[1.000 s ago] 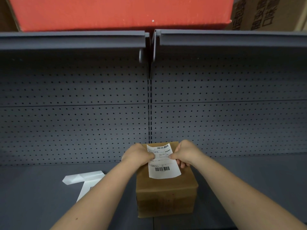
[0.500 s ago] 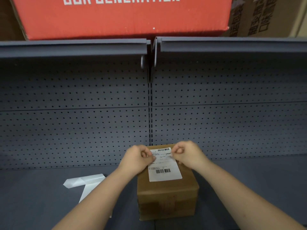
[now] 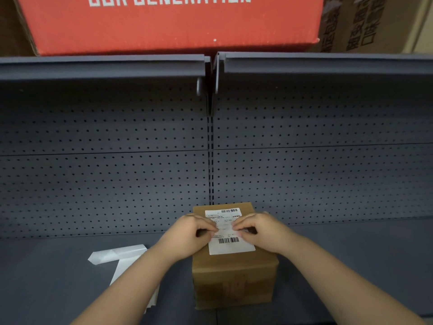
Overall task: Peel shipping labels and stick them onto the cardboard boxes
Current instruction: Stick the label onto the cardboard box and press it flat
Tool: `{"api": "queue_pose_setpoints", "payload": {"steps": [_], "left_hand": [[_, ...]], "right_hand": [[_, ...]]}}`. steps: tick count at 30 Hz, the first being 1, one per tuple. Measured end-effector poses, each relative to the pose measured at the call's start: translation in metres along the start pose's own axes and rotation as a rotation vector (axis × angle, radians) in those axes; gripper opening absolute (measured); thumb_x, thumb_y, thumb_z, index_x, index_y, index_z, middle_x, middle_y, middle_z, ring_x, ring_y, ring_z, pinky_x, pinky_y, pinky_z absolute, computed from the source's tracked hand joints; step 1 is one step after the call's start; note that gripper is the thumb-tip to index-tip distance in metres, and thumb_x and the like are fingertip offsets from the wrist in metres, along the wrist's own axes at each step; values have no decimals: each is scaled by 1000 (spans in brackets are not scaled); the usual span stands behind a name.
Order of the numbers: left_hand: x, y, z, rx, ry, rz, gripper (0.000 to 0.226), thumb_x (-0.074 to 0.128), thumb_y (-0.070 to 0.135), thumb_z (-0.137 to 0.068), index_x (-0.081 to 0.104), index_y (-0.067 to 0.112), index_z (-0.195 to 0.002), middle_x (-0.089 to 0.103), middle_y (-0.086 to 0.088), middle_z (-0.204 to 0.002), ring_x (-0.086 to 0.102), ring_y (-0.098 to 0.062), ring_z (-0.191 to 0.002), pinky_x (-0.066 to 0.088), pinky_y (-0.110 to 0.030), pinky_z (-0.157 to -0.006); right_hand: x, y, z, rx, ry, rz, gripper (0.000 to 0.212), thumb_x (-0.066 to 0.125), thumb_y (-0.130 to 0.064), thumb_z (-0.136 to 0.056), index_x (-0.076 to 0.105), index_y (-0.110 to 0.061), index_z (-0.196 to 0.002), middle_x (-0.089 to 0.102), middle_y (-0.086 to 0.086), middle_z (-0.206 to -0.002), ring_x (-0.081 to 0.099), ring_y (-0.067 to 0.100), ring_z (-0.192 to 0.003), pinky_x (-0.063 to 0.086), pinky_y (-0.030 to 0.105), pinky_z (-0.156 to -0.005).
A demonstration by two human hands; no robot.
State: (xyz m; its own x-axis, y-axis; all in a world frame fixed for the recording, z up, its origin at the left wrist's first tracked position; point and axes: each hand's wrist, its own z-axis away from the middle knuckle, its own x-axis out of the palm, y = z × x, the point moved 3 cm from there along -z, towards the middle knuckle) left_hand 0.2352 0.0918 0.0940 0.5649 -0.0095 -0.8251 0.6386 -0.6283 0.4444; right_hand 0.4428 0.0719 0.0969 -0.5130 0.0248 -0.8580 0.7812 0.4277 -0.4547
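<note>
A small brown cardboard box (image 3: 234, 282) stands on the grey shelf. A white shipping label (image 3: 230, 245) with barcodes lies flat on its top face. My left hand (image 3: 187, 233) and my right hand (image 3: 260, 231) rest on the box top with fingers curled. Their fingertips press on the middle of the label, close together. The label's top and bottom edges show; its middle is partly hidden by my fingers.
White label backing sheets (image 3: 124, 261) lie on the shelf to the left of the box, partly under my left forearm. A grey pegboard wall (image 3: 304, 160) stands right behind the box. A red carton (image 3: 175, 24) sits on the upper shelf (image 3: 103, 64).
The label was held tilted above the box by both hands; now it lies flat on the top. My fingertips slid from its upper edge down to its middle.
</note>
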Motion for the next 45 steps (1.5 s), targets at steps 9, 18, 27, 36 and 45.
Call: {"api": "queue_pose_setpoints", "payload": {"steps": [9,18,27,36,45], "left_hand": [[-5,-18,18,-21,108,126,17,69,17,-84,78,27,-94,71,19,-104,59,9,-103,44,-13,-97],[2,-5,-9,-37,79,-20,26,65,26,-81,70,30,-107,64,14,-110,47,-6,-109,38,-22,-97],[16,5,-30,12,-91,-43,36,60,25,-85,64,22,-120,64,8,-125,51,-7,-119,36,-28,-107],[5,-13,-12,-49,-83,9,30,64,31,-87,67,31,-117,60,17,-129,47,3,-122,35,-25,-110],[-8,-20,2,-46,2,17,29,71,42,-80,71,31,-107,65,18,-119,53,6,-113,38,-15,-101]], "right_hand": [[-15,20,19,48,99,-40,21,70,-23,-84,73,-25,-104,67,-17,-108,58,-6,-104,38,11,-99],[-8,5,-6,-13,117,91,16,61,-22,-87,69,-21,-101,65,-8,-107,54,6,-103,46,26,-94],[9,-2,-24,-51,34,82,23,55,-20,-91,67,-19,-111,65,-7,-116,53,7,-108,44,28,-98],[-6,11,-8,16,64,47,24,61,-23,-89,68,-19,-111,62,-8,-120,52,2,-111,37,17,-102],[-6,16,5,4,94,71,25,65,-33,-86,69,-21,-107,64,-11,-115,52,1,-108,43,22,-99]]}}
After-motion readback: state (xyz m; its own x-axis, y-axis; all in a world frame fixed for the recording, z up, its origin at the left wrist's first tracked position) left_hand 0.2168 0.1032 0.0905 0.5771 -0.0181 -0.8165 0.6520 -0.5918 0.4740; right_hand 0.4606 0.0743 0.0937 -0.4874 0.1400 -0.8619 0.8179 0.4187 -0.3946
